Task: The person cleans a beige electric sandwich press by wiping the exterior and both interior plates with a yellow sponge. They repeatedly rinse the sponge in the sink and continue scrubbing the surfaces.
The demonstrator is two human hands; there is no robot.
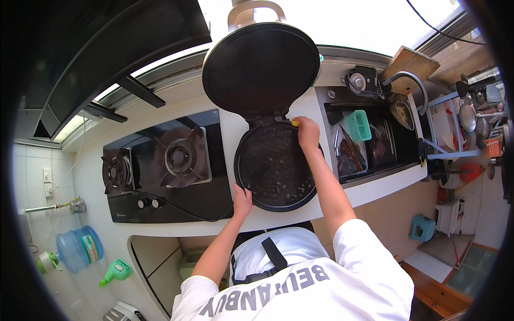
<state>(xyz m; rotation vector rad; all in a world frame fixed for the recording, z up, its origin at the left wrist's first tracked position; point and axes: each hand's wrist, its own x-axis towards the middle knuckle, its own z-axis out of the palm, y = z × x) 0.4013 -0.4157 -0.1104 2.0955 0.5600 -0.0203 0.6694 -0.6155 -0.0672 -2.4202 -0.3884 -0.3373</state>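
A round electric baking pan stands open on the counter before me, its dark lid point(261, 68) tipped up on the hinge. Wet-looking patches and pale specks dot the black lower plate point(277, 164). My left hand point(242, 201) grips the plate's rim at the near left, fingertips over the edge. Across the pan, my right hand point(309, 133) pinches a small yellow sponge point(295, 122) against the far right rim, close to the hinge. The fingers hide most of the sponge, and my right forearm covers part of the right rim.
Left of the pan is a black glass gas hob point(168, 208) with two burners and a cable across it. A sink point(333, 176) at the right holds a green basket point(359, 125) and utensils. Behind it are a faucet point(415, 80), a cutting board point(409, 70) and a rack point(453, 154).
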